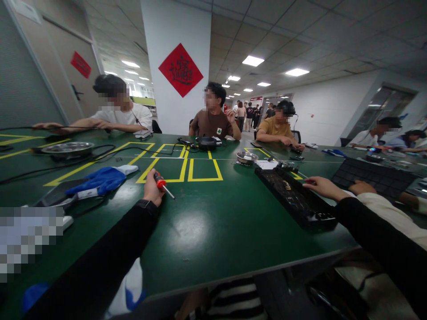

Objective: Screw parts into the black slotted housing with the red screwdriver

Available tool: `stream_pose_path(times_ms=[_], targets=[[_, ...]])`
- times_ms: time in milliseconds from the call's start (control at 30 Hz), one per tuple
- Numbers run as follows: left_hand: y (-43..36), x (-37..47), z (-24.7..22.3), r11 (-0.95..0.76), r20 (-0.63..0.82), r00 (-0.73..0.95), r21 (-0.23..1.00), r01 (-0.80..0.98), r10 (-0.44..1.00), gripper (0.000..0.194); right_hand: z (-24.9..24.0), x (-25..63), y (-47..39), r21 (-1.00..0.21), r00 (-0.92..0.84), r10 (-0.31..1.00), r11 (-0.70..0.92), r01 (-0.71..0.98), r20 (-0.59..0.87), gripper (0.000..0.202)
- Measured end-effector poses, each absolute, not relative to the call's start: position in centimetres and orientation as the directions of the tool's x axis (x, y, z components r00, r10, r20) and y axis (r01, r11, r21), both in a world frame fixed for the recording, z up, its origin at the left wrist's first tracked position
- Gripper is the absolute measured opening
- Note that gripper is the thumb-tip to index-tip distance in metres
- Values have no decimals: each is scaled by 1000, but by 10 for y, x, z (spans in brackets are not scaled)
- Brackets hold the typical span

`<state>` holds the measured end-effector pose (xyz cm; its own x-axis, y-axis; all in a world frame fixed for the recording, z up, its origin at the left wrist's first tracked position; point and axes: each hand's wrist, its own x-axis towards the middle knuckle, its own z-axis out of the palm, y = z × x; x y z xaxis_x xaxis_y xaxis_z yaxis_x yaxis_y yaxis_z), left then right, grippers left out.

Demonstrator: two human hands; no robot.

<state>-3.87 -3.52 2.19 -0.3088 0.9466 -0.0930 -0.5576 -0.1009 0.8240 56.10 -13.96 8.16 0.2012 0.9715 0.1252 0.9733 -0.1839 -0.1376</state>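
My left hand (152,187) is closed round the red and black handle of a screwdriver (160,181). Its metal shaft points down and to the right, above the green table (213,213). On the right, my right hand (325,187) reaches over the edge of a long black tray (283,195), fingers stretched out to the left. Whether the fingertips touch anything is too small to make out. Inside the tray lie small pale pieces (286,184), and several small parts sit near its front end.
Blue and white gloves (100,180) lie on the left, near a cable and a metal dish (68,149). Yellow tape (205,179) marks rectangles on the table. A round metal bowl (247,157) stands behind the tray. A co-worker's hand (363,187) is close to my right arm.
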Motion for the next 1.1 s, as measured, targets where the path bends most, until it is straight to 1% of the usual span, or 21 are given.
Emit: stream_pose_path(times_ms=[67,167,300,467,633,767,867,1000,1100], targets=[[-33,-40,21,-88,-114,-311,819,-567,944,28,77,572,-131,-93,264,961,-257,962,85,32],[-32,-41,21,-86,-129,-318,809,-581,939,30,73,580,-127,-99,269,963,-265,959,32,20],[-32,-40,21,-90,-136,-334,810,-579,933,29,70,570,-129,-137,215,977,-213,967,-2,18],[-32,-38,21,-87,-138,-350,827,-556,926,35,62,525,-139,-290,104,994,-104,951,-16,24],[-32,-36,19,-85,-129,-337,829,-553,933,37,56,435,-149,-409,4,1000,2,913,14,28],[-34,-35,19,-43,-131,-286,846,-531,949,36,43,357,-153,-622,-45,997,76,780,65,28],[-38,-34,21,-23,-121,-240,853,-522,963,34,32,310,-156,-741,-46,997,72,668,55,29],[-41,-30,23,-10,-91,-173,862,-508,981,34,25,277,-156,-800,-96,993,117,588,74,24],[-43,-25,23,1,-78,-135,871,-491,988,34,22,269,-153,-793,-107,986,166,586,127,22]])
